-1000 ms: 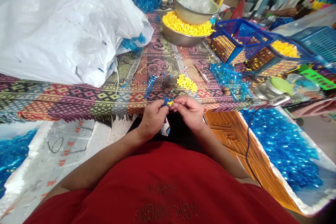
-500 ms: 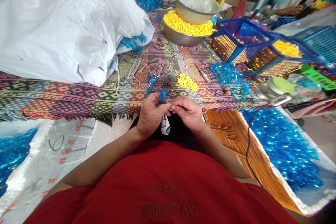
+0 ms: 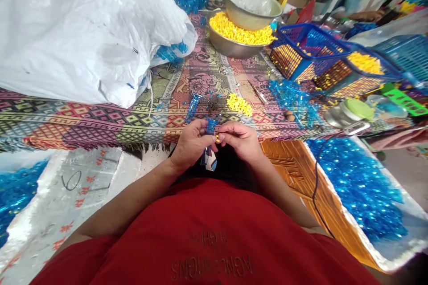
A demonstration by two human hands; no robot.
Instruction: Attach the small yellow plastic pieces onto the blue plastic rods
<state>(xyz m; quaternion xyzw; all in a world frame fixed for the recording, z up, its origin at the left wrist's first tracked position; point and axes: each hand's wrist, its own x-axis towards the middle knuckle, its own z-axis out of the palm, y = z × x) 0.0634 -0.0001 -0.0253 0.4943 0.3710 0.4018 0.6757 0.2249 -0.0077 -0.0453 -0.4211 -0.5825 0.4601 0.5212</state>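
My left hand (image 3: 192, 142) is closed around a clear blue plastic piece (image 3: 211, 124), whose upper end sticks up past the fingers. A tiny yellow plastic piece (image 3: 217, 137) shows between the fingertips of both hands. The thumb and forefinger of my right hand (image 3: 240, 141) pinch at it, touching the left thumb. On the patterned cloth (image 3: 180, 82) just beyond lie a heap of small yellow pieces (image 3: 239, 104), some tiny dark bits (image 3: 213, 106) and another blue plastic piece (image 3: 191, 107). The fingers hide much of the blue piece.
A large white bag (image 3: 83, 35) fills the left. Behind are a metal basin (image 3: 234, 49) of yellow pieces and a bowl (image 3: 250, 18) set in it. Blue baskets (image 3: 301, 62), blue plastic parts (image 3: 296, 100) and a green-lidded jar (image 3: 347, 113) stand right. A foam box (image 3: 361, 187) holds blue parts.
Both hands stay together at nearly the same spot. The blue piece in the left hand has shifted slightly right and down, and the right fingers have moved slightly at the yellow piece.
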